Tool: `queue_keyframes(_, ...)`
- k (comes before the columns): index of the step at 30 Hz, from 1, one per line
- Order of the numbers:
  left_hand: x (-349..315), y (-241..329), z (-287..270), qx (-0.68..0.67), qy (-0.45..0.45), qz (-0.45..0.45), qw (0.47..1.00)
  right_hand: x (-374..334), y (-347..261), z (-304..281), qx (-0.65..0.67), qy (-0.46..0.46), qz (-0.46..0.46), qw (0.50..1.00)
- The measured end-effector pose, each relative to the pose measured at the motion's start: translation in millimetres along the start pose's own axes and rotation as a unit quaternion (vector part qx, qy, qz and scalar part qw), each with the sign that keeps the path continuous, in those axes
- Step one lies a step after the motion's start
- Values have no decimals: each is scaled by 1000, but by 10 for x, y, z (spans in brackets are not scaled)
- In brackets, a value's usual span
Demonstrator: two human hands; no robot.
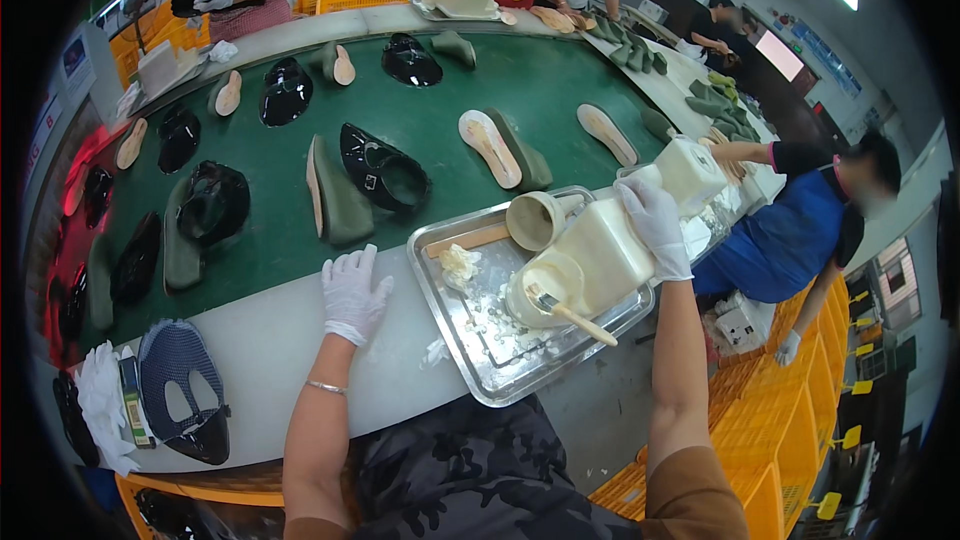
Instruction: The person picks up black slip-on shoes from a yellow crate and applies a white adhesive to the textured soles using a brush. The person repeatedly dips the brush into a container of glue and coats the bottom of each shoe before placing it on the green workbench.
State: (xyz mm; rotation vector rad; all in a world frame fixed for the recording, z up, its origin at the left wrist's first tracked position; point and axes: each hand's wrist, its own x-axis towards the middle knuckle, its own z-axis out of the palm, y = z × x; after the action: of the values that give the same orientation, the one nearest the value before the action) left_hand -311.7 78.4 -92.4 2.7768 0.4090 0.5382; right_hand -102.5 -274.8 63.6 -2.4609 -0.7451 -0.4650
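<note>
My left hand (354,296), in a white glove, lies on the pale table edge beside the green belt, its fingers spread and nothing in them. My right hand (655,222), also gloved, grips the far end of a white plastic jug (592,248). The jug lies tilted over a metal tray (487,396), its cut mouth toward me with pale paste inside. A wooden-handled brush (575,320) rests in that mouth. Behind the jug sits a beige cup (535,221). White paste lumps (460,266) and a wooden stick (470,241) lie in the tray.
On the green belt (275,240) lie black shoe uppers (385,168), green wedge soles (343,195) and tan insoles (490,148). A blue mesh-lined upper (182,380) sits at lower left. A co-worker in blue (780,235) stands at right, beside orange crates (770,440); others work across the belt.
</note>
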Motion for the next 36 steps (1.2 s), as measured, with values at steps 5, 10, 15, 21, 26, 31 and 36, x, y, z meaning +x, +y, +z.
queue_keyframes(5,4,6,-9,-9,-8,1,1000,3,87,21,0,-2,12,1000)
queue_keyframes(10,6,15,-15,-9,-7,4,1000,-7,28,5,-2,4,11,1000)
queue_keyframes(15,4,-6,5,-11,3,11,1000,10,59,19,-6,5,8,1000)
queue_keyframes(21,-3,-2,-10,-10,2,12,1000,9,56,21,4,2,14,1000)
queue_keyframes(26,-2,-1,0,-8,0,7,1000,16,74,24,-3,2,10,1000)
queue_keyframes(31,-6,-9,-5,-7,8,6,1000,4,36,15,4,10,0,1000)
queue_keyframes(36,-1,-6,3,-7,9,8,1000,12,87,22,-5,3,8,1000)
